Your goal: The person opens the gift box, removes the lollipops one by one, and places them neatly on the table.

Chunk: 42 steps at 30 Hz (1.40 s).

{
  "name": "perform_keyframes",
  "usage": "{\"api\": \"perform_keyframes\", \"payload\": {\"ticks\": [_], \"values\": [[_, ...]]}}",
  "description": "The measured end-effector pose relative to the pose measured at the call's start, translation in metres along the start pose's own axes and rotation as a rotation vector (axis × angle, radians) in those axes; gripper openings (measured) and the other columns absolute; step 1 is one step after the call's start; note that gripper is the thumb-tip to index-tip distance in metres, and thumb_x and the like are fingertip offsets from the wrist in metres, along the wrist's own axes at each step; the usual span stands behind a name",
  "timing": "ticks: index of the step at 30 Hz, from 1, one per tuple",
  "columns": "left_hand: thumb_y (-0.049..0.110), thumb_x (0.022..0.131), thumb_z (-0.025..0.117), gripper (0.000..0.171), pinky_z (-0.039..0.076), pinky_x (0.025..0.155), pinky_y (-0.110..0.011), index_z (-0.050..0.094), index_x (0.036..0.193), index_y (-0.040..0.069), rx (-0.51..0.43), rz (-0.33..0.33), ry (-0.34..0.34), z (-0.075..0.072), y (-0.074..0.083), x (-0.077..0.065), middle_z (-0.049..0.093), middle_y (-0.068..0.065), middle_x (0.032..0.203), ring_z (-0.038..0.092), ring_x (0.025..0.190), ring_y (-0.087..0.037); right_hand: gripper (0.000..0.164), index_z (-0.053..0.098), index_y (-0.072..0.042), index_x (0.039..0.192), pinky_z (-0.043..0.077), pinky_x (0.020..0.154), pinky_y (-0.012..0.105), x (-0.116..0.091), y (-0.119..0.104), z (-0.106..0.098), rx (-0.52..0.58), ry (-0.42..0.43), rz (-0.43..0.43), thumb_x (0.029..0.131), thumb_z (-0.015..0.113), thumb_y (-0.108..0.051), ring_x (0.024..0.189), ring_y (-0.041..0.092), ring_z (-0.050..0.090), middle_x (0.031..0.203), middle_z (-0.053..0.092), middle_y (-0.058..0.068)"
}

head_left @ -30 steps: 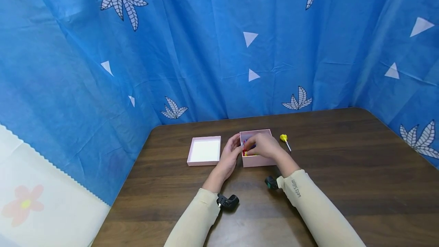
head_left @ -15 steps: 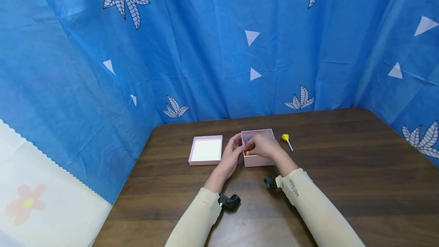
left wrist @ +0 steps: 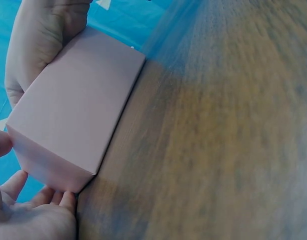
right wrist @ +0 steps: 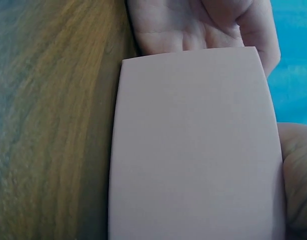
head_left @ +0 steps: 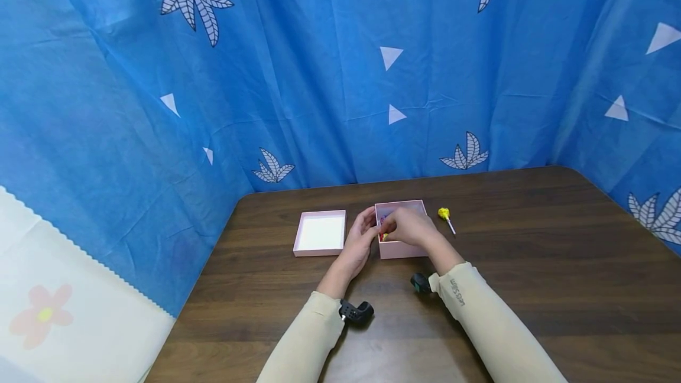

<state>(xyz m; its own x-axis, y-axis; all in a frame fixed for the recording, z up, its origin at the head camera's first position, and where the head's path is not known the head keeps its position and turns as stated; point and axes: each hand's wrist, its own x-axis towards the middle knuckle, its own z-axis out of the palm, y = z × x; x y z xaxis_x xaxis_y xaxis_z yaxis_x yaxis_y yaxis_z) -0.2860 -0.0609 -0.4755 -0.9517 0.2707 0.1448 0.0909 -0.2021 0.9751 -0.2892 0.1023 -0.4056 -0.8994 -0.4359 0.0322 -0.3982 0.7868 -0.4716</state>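
Left grip [head_left: 359,243] spreads against the box [head_left: 401,250]; right grip [head_left: 411,229] is unclear; only head view shows contents [head_left: 384,237].

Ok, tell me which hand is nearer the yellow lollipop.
Right. The right hand is over the open pink box, just left of the lollipop; the left hand is at the box's left side, farther away.
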Motion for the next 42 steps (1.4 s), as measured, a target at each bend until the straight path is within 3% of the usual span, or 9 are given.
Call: {"api": "perform_keyframes", "payload": {"ticks": [14, 26, 35, 42], "values": [[0.005, 0.1, 0.05, 0.056, 0.023, 0.126, -0.047, 0.031, 0.153, 0.006, 0.008, -0.01, -0.008, -0.0029, -0.0018, 0.0014, 0.032, -0.015, 0.161, 0.027, 0.152, -0.03, 0.015, 0.079, -0.014, 0.099, 0.058, 0.08, 0.035, -0.0017, 0.0065, 0.0046, 0.093, 0.099, -0.012, 0.084, 0.079, -0.018, 0.078, 0.013, 0.062, 0.088, 0.075, -0.002], [0.006, 0.101, 0.051, 0.054, 0.023, 0.126, -0.047, 0.032, 0.152, 0.008, 0.024, -0.039, 0.005, -0.003, -0.0001, 0.0043, 0.034, -0.013, 0.159, 0.029, 0.15, -0.03, 0.021, 0.076, -0.017, 0.109, 0.059, 0.086, 0.041, -0.001, 0.0089, 0.0056, 0.146, 0.21, 0.056, 0.088, 0.076, -0.022, 0.093, 0.021, 0.066, 0.104, 0.076, 0.004], [0.006, 0.101, 0.05, 0.054, 0.023, 0.126, -0.048, 0.032, 0.152, 0.007, 0.018, -0.041, 0.013, -0.0032, 0.0002, 0.0046, 0.033, -0.014, 0.159, 0.029, 0.15, -0.031, 0.028, 0.073, -0.016, 0.117, 0.051, 0.069, 0.027, -0.0032, 0.01, 0.0058, 0.208, 0.366, 0.062, 0.089, 0.075, -0.021, 0.082, 0.02, 0.057, 0.103, 0.073, 0.007], [0.008, 0.1, 0.051, 0.054, 0.023, 0.126, -0.047, 0.033, 0.152, 0.01, 0.029, -0.061, 0.023, -0.0034, -0.0004, 0.0052, 0.034, -0.012, 0.159, 0.029, 0.151, -0.029, 0.026, 0.073, -0.016, 0.115, 0.051, 0.069, 0.022, -0.007, 0.0089, 0.0008, 0.299, 0.463, 0.061, 0.09, 0.075, -0.02, 0.082, 0.02, 0.058, 0.105, 0.073, 0.006]]}}
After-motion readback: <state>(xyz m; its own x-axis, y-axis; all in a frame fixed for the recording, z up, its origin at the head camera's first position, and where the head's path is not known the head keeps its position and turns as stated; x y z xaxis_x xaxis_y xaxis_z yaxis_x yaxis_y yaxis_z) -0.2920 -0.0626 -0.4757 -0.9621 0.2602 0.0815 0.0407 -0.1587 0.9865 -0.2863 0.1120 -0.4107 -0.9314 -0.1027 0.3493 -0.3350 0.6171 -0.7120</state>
